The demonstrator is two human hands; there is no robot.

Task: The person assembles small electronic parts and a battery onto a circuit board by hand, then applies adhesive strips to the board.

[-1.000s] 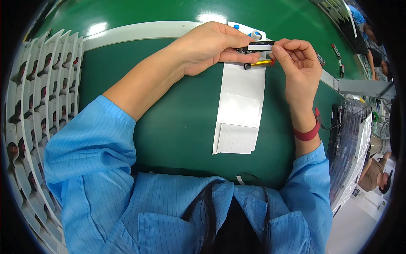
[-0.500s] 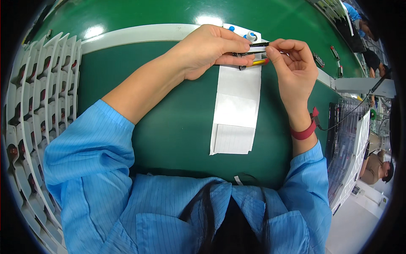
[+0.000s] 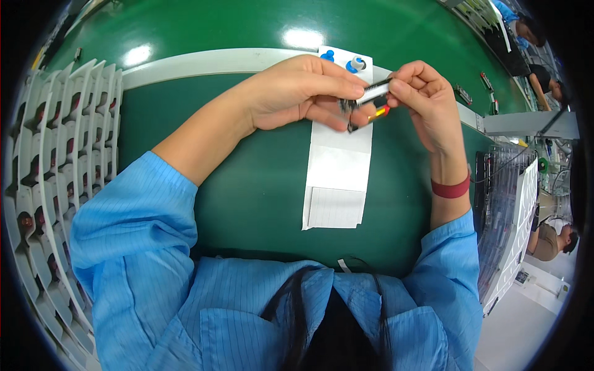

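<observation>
— Item one, left edge of the frame?

— I logged a white slotted tray (image 3: 55,185) of small dark parts running down that side, standing beside the green mat (image 3: 247,185).

— Centre?

— The left hand (image 3: 297,93) sat in the upper middle, fingers curled closed around one end of a small component (image 3: 366,102), black and silver with red and yellow leads. I saw it held just above a long white paper strip (image 3: 337,179) lying flat on the mat.

— Right of that?

— The right hand (image 3: 427,105), thumb and fingertips pinched on the component's other end; a red wristband (image 3: 450,188) sat below it. At the far right edge I noted a rack of clear parts (image 3: 504,235).
</observation>
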